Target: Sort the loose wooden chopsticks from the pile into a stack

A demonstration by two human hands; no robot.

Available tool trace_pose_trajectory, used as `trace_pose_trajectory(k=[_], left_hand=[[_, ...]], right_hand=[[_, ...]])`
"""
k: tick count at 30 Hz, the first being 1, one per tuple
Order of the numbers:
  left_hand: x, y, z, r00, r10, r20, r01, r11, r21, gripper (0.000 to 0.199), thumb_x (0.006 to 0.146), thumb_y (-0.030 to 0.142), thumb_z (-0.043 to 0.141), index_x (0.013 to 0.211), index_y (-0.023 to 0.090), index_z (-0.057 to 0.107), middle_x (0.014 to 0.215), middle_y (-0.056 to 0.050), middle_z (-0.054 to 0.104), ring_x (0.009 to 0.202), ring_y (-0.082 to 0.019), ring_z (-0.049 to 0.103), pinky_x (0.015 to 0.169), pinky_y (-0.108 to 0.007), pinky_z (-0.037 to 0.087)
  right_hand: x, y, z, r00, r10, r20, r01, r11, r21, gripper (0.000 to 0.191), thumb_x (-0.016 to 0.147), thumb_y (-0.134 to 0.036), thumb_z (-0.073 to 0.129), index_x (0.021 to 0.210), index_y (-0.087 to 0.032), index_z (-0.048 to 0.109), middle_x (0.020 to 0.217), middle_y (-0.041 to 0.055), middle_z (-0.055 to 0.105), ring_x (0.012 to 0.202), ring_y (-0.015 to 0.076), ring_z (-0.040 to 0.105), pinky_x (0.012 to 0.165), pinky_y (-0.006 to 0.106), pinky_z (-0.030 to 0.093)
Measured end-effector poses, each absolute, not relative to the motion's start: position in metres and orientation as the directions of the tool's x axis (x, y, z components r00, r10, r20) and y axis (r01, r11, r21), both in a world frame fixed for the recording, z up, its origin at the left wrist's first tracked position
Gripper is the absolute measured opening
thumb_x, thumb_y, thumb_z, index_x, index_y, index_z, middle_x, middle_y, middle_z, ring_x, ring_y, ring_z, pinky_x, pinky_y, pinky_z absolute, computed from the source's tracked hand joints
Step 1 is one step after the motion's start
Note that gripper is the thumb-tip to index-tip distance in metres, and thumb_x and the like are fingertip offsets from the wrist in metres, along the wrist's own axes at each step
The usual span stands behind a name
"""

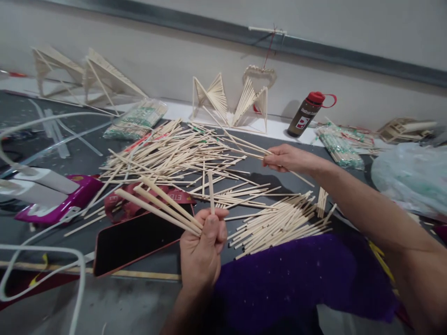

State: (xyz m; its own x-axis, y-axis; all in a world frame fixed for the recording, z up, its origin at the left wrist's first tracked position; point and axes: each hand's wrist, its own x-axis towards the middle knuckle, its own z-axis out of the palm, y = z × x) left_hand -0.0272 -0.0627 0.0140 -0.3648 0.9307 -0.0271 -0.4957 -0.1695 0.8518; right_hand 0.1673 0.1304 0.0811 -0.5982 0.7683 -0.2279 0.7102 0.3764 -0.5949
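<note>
My left hand (204, 246) is closed round several thin wooden sticks (162, 207) that fan out to the left, with one more standing upright by the thumb. Farther back, my right hand (284, 158) pinches a few wooden sticks (249, 145) by their ends; they point left over a large loose pile of sticks (167, 151). Between me and that pile, on the right, lies a flatter, more even heap of sticks (275, 223). A black-screened phone (136, 239) rests left of my left hand, beside a dark red printed lanyard (125, 202).
Stick-built twisted models (213, 100) stand along the wall, near a dark bottle with a red lid (303, 116). Bagged stick packs (136, 118) lie at the back. A purple power strip (75, 197) with white cables sits left. A plastic bag (412, 177) is at right.
</note>
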Motion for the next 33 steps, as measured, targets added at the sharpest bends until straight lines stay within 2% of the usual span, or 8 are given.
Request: trace_pose_trajectory(k=[5, 10, 15, 19, 23, 25, 28, 33], left_hand=[[-0.026, -0.062, 0.017, -0.396, 0.918, -0.028, -0.476, -0.179, 0.861, 0.024, 0.081, 0.040, 0.066, 0.080, 0.016, 0.067, 0.049, 0.005, 0.042, 0.039, -0.004, 0.032, 0.038, -0.016, 0.021], [-0.025, -0.061, 0.017, -0.406, 0.914, -0.001, -0.455, -0.201, 0.868, 0.023, 0.081, 0.038, 0.067, 0.081, 0.015, 0.066, 0.049, 0.005, 0.042, 0.039, -0.004, 0.032, 0.038, -0.016, 0.021], [-0.024, -0.060, 0.015, -0.419, 0.907, 0.033, -0.442, -0.235, 0.866, 0.022, 0.082, 0.038, 0.066, 0.082, 0.015, 0.067, 0.050, 0.005, 0.042, 0.039, -0.004, 0.032, 0.038, -0.016, 0.021], [-0.023, -0.060, 0.016, -0.416, 0.909, 0.031, -0.446, -0.233, 0.864, 0.021, 0.083, 0.036, 0.066, 0.082, 0.015, 0.067, 0.050, 0.005, 0.042, 0.039, -0.004, 0.032, 0.038, -0.016, 0.022], [-0.024, -0.059, 0.015, -0.412, 0.910, 0.047, -0.440, -0.244, 0.864, 0.019, 0.084, 0.034, 0.065, 0.082, 0.015, 0.067, 0.050, 0.004, 0.042, 0.040, -0.004, 0.033, 0.039, -0.017, 0.022], [-0.024, -0.059, 0.014, -0.409, 0.911, 0.053, -0.437, -0.246, 0.865, 0.018, 0.085, 0.033, 0.063, 0.083, 0.015, 0.067, 0.051, 0.004, 0.043, 0.041, -0.004, 0.033, 0.040, -0.017, 0.022], [-0.024, -0.059, 0.014, -0.402, 0.914, 0.058, -0.429, -0.244, 0.870, 0.017, 0.088, 0.031, 0.060, 0.083, 0.016, 0.067, 0.051, 0.004, 0.043, 0.041, -0.004, 0.033, 0.040, -0.018, 0.022], [-0.023, -0.059, 0.015, -0.405, 0.913, 0.057, -0.423, -0.242, 0.873, 0.016, 0.089, 0.029, 0.059, 0.084, 0.016, 0.067, 0.052, 0.004, 0.043, 0.041, -0.004, 0.034, 0.041, -0.018, 0.023]], right_hand=[[0.191, 0.122, 0.071, -0.628, 0.727, -0.277, 0.642, 0.283, -0.713, 0.037, 0.093, -0.048, 0.040, 0.091, -0.019, 0.063, 0.066, 0.0014, 0.059, 0.051, 0.0101, 0.043, 0.049, 0.024, 0.036], [0.185, 0.107, 0.068, -0.709, 0.620, -0.337, 0.617, 0.313, -0.722, 0.040, 0.092, -0.051, 0.043, 0.090, -0.019, 0.066, 0.074, 0.0037, 0.065, 0.062, 0.0117, 0.055, 0.057, 0.024, 0.043], [0.185, 0.109, 0.064, -0.655, 0.724, -0.217, 0.620, 0.350, -0.703, 0.038, 0.092, -0.046, 0.044, 0.097, -0.018, 0.068, 0.090, 0.0067, 0.070, 0.079, 0.0149, 0.061, 0.068, 0.027, 0.047], [0.194, 0.115, 0.056, -0.601, 0.782, -0.165, 0.595, 0.300, -0.745, 0.033, 0.090, -0.038, 0.047, 0.106, -0.018, 0.067, 0.095, 0.0077, 0.070, 0.080, 0.0144, 0.062, 0.068, 0.027, 0.047], [0.200, 0.115, 0.054, -0.576, 0.815, -0.066, 0.584, 0.354, -0.730, 0.028, 0.084, -0.034, 0.053, 0.101, -0.017, 0.068, 0.092, 0.0060, 0.069, 0.080, 0.0141, 0.061, 0.070, 0.027, 0.045], [0.204, 0.114, 0.055, -0.578, 0.815, -0.036, 0.594, 0.391, -0.703, 0.026, 0.082, -0.033, 0.055, 0.096, -0.017, 0.069, 0.084, 0.0041, 0.068, 0.076, 0.0134, 0.059, 0.069, 0.026, 0.044], [0.210, 0.107, 0.058, -0.603, 0.791, -0.100, 0.662, 0.427, -0.615, 0.022, 0.082, -0.032, 0.054, 0.088, -0.017, 0.069, 0.071, 0.0014, 0.065, 0.066, 0.0118, 0.056, 0.064, 0.025, 0.040], [0.217, 0.093, 0.058, -0.603, 0.758, -0.248, 0.792, 0.531, -0.302, 0.013, 0.075, -0.026, 0.061, 0.081, -0.019, 0.070, 0.077, 0.0018, 0.068, 0.067, 0.0124, 0.055, 0.061, 0.025, 0.034]])
